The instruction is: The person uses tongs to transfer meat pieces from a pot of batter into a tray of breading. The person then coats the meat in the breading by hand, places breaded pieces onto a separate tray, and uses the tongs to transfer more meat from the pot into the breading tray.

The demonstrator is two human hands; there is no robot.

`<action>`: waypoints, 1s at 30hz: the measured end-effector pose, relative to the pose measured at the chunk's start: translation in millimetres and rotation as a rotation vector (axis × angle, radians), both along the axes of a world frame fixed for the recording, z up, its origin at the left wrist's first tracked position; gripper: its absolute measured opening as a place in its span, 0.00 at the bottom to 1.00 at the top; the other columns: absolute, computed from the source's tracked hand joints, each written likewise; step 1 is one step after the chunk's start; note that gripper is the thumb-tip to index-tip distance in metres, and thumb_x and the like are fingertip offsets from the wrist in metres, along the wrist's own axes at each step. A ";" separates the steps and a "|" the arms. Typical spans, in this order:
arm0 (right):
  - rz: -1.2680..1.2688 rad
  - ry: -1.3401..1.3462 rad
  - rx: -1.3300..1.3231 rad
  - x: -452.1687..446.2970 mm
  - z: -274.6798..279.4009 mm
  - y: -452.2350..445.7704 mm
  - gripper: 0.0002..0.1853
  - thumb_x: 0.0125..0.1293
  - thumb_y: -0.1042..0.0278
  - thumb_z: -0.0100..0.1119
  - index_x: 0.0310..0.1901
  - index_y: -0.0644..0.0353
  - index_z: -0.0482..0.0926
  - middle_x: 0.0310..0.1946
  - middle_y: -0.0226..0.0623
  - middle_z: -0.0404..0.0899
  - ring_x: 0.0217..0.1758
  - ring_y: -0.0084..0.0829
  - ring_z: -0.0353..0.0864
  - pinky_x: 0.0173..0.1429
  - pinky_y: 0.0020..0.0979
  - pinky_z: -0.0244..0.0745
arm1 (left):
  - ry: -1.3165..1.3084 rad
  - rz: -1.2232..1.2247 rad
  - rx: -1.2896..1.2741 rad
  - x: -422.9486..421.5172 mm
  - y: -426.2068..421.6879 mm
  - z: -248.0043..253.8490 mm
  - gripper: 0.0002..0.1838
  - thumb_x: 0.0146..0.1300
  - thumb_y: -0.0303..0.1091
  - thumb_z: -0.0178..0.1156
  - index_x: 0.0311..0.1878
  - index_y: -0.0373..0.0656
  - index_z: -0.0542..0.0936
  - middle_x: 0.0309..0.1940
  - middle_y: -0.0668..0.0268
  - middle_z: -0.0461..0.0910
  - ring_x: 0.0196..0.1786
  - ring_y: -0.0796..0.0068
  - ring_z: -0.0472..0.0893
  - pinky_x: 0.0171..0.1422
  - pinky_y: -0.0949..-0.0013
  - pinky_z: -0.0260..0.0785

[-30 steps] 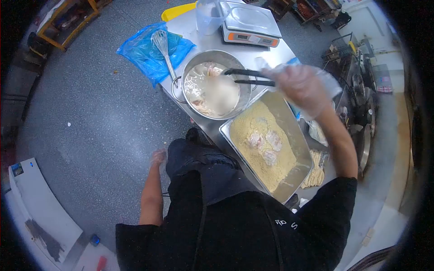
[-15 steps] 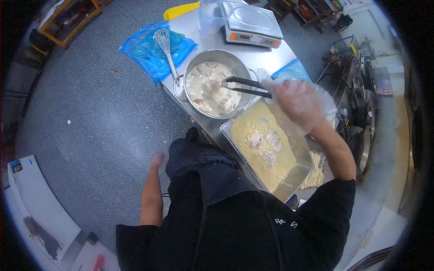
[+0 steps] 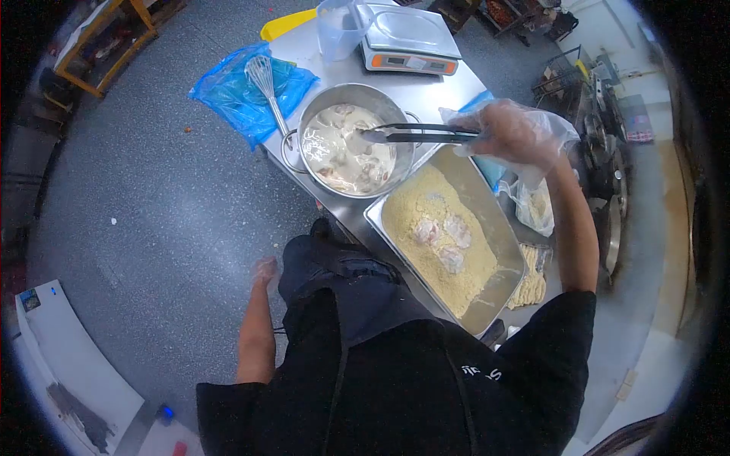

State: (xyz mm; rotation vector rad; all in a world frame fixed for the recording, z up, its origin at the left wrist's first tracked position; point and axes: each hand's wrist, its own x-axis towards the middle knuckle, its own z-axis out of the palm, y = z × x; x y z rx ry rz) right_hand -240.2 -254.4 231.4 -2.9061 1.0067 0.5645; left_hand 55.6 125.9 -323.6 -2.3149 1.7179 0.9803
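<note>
whisk [image 3: 270, 93] partly over blue bag [image 3: 217, 95] | clear jug [image 3: 338, 34] beside scale [image 3: 414, 32] | yellow item [image 3: 285, 25] near jug

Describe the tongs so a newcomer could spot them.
On the steel table, find the round pot of milky liquid. The tongs reach over it from the gloved right hand. Long and dark, they differ plainly from the silvery wire whisk.

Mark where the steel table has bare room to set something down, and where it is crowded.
The clearest patch of table lies between the scale, the pot and the tongs; a smaller one lies between the blue bag and the jug. It is crowded where pot and tray sit close and right of the tray, by plastic bags.
</note>
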 end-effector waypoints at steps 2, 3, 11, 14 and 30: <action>-0.019 -0.045 0.092 -6.7 -7.7 -12.0 0.23 0.50 0.50 0.63 0.50 0.43 0.78 0.22 0.40 0.72 0.31 0.39 0.75 0.42 0.35 0.69 | 0.003 -0.038 -0.089 2.2 2.5 -12.0 0.11 0.54 0.33 0.46 0.32 0.43 0.79 0.35 0.53 0.79 0.40 0.55 0.79 0.44 0.51 0.69; -0.082 -0.022 0.145 -6.8 -9.0 -15.7 0.24 0.51 0.49 0.62 0.51 0.44 0.77 0.23 0.40 0.72 0.32 0.39 0.75 0.43 0.35 0.69 | 0.003 -0.076 -0.128 8.5 7.8 -44.7 0.12 0.54 0.34 0.46 0.32 0.42 0.79 0.35 0.53 0.79 0.39 0.54 0.79 0.44 0.51 0.68; -0.069 0.188 -0.054 -10.7 -84.8 -25.3 0.21 0.56 0.52 0.54 0.53 0.44 0.73 0.38 0.47 0.76 0.43 0.43 0.76 0.44 0.43 0.72 | 0.061 0.122 0.069 -1.2 -6.8 3.0 0.16 0.60 0.39 0.43 0.38 0.40 0.78 0.41 0.53 0.78 0.44 0.51 0.77 0.49 0.52 0.67; -0.116 0.105 -0.050 17.6 -73.2 10.4 0.12 0.51 0.67 0.53 0.37 0.58 0.78 0.34 0.47 0.79 0.38 0.42 0.80 0.42 0.40 0.76 | 0.068 0.131 0.039 3.5 20.7 -63.3 0.17 0.62 0.40 0.42 0.40 0.40 0.78 0.43 0.53 0.77 0.46 0.53 0.77 0.52 0.52 0.67; 0.235 -0.008 -0.270 61.8 -112.1 21.2 0.15 0.57 0.70 0.47 0.47 0.60 0.72 0.23 0.35 0.79 0.23 0.33 0.80 0.22 0.36 0.71 | 0.005 0.029 0.052 -8.0 16.2 -27.4 0.15 0.59 0.38 0.43 0.37 0.43 0.79 0.41 0.54 0.78 0.44 0.53 0.78 0.48 0.54 0.70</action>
